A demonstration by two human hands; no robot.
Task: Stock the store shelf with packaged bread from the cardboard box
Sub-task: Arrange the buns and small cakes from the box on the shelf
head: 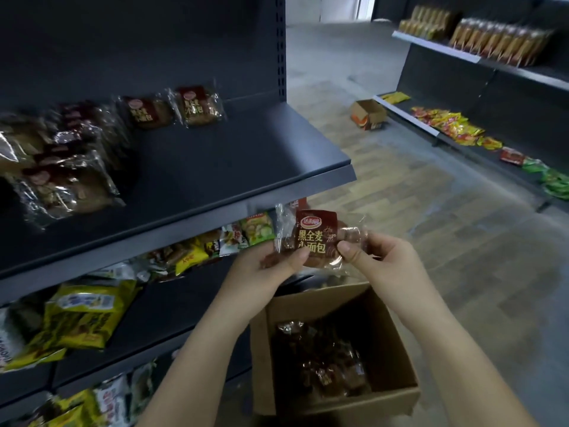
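Cardboard box (338, 399) beside dark shelf (215, 155)

A grey concrete floor (492, 272) with a wood-pattern strip (385, 180) lies beyond the right hand (380, 257); a dark shelving unit (446, 75) stands further right.

The bread packet (314, 238) is clear film over dark brown bread, with a maroon label bearing yellow characters. The shelf (215, 167) is charcoal grey. The cardboard box (385, 334), near right, is plain brown. Near left, the snack bags (83, 315) are yellow with blue-and-white panels. Far right lie red-and-yellow packets (446, 124) and green packets (554, 183).
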